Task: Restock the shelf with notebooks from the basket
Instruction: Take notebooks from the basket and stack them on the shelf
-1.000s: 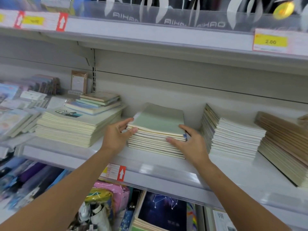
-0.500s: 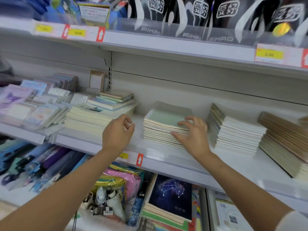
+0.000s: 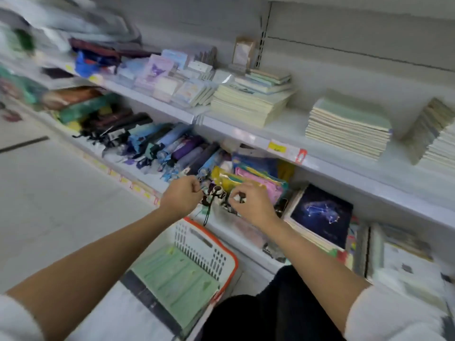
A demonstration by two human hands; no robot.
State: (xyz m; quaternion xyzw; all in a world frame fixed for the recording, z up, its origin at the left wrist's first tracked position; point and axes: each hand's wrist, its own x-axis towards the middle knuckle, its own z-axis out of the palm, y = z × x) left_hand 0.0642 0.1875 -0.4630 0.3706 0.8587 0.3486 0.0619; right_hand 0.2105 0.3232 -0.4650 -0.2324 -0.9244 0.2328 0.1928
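1. Fingers of the left hand (image 3: 181,196) are curled into a fist, holding nothing visible.
2. Right hand (image 3: 253,205) is curled likewise and empty; both forearms reach forward before the lower shelf (image 3: 241,242).
3. Green notebooks (image 3: 177,279) lie in the basket (image 3: 231,257) beneath the forearms.

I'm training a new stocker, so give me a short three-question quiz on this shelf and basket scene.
1. True or false: the basket is empty.
2. The basket's rim is: A blue, B orange, C black.
3. Does the green-topped notebook stack sit higher or lower than the folded umbrellas?
Key: 1 false, green notebooks lie in it; 2 B; 3 higher.
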